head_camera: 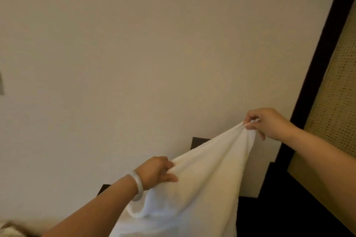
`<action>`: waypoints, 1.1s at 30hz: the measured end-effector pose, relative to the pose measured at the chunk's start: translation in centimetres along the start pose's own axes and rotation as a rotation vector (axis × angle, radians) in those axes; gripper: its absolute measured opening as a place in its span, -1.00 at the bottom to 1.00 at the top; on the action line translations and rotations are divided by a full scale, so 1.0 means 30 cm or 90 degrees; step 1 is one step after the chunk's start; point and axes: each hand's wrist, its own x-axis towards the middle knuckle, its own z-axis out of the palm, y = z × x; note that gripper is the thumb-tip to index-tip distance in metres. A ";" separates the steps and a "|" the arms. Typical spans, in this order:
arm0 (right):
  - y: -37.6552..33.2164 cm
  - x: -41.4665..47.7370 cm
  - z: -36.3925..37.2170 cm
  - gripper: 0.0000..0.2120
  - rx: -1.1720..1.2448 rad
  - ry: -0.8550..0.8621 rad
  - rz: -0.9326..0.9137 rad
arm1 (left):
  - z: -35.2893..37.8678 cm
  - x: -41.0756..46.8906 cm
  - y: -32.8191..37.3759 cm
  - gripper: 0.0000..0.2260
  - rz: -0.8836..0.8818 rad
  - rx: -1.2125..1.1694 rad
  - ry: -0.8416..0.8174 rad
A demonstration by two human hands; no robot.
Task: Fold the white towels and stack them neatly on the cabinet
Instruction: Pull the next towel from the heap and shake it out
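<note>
— What fills most of the view?
— A plain beige wall (pixel 134 44). At nine o'clock a grey plate (pixel 1 84) sits at the very edge.
— And toward three o'clock?
— A dark frame (pixel 323 59) runs slantwise, edging a woven cane panel (pixel 335 92).
— Lower down?
— A dark rectangular block (pixel 198 141) near six o'clock, and something pale and blurred (pixel 9 231) at eight.

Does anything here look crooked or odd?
Only the white towel: the right hand pinches it high, the left hand grips it lower, so it hangs slanted and bunched. No stains or tears show.
</note>
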 end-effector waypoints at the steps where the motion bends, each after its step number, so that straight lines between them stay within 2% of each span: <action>1: 0.014 -0.002 0.014 -0.85 0.014 0.006 0.012 | 0.021 -0.009 -0.016 -0.64 -0.018 0.000 -0.009; 7: 0.072 -0.022 0.057 -0.82 0.089 0.078 0.043 | 0.077 -0.047 -0.074 -0.71 -0.130 -0.182 -0.039; 11: 0.096 -0.031 0.058 -0.85 0.022 0.094 0.016 | 0.113 -0.072 -0.099 -0.73 -0.110 -0.268 -0.100; 13: 0.109 -0.033 0.064 -0.87 0.025 0.090 0.017 | 0.116 -0.087 -0.128 -0.65 -0.087 -0.330 -0.073; 16: 0.136 -0.040 0.062 -0.88 0.089 0.081 0.021 | 0.067 -0.093 -0.150 -0.64 -0.094 -0.387 0.035; 20: 0.163 -0.053 0.048 -0.86 0.070 0.002 0.009 | -0.149 -0.033 -0.173 -0.65 -0.081 -0.163 0.223; 23: 0.150 -0.023 0.017 -0.86 0.077 0.018 0.013 | -0.408 0.042 -0.117 -0.65 -0.030 0.016 0.312; 26: 0.098 0.057 -0.105 -0.84 0.109 0.131 0.004 | -0.699 0.137 0.001 -0.64 0.021 0.163 0.392; 31: -0.052 0.182 -0.458 -0.81 0.186 0.416 -0.040 | -1.195 0.227 0.247 -0.58 0.119 0.290 0.577; 33: -0.079 0.200 -0.556 -0.80 0.224 0.459 -0.042 | -1.283 0.217 0.306 -0.54 0.162 0.312 0.577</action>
